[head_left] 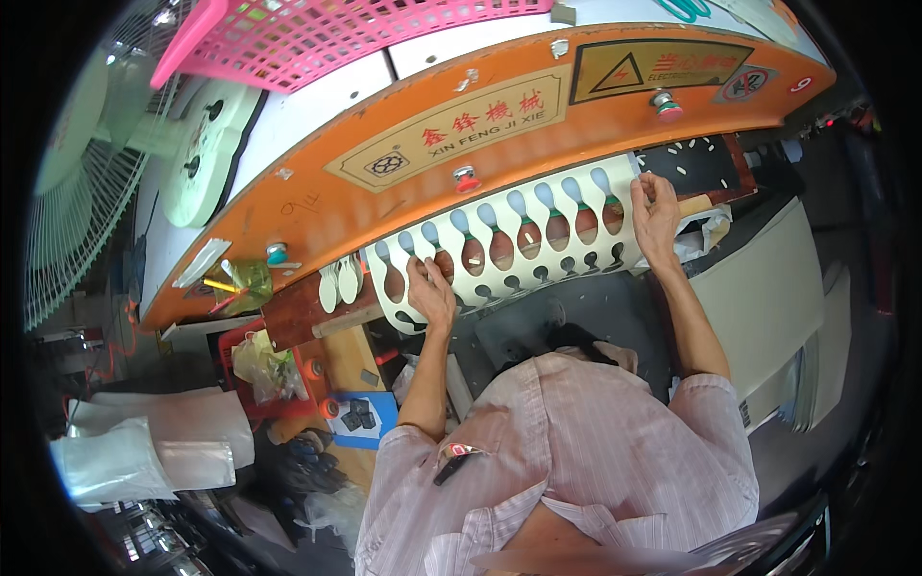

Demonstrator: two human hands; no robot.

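Note:
A long cream sheet (492, 288) punched with rows of insole-shaped holes lies along the machine's front ledge. Its near side curves down over the edge. My left hand (432, 296) is at the sheet's left part, fingers bent and closed on the strip between two holes. At the right end my right hand (655, 219) pinches the sheet's edge between thumb and fingers. Left of the sheet, several pale insole-shaped pieces (341, 284) lie together on the brown ledge. Through the holes show brown board and grey-blue patches.
An orange machine beam (384, 206) with red push buttons (467, 180) runs behind the sheet. Above sits a pink basket (317, 43); a fan (82, 192) stands far left. Small white scraps (684, 165) dot the dark surface at right, beside large stacked sheets (759, 298). A red crate (259, 370) is lower left.

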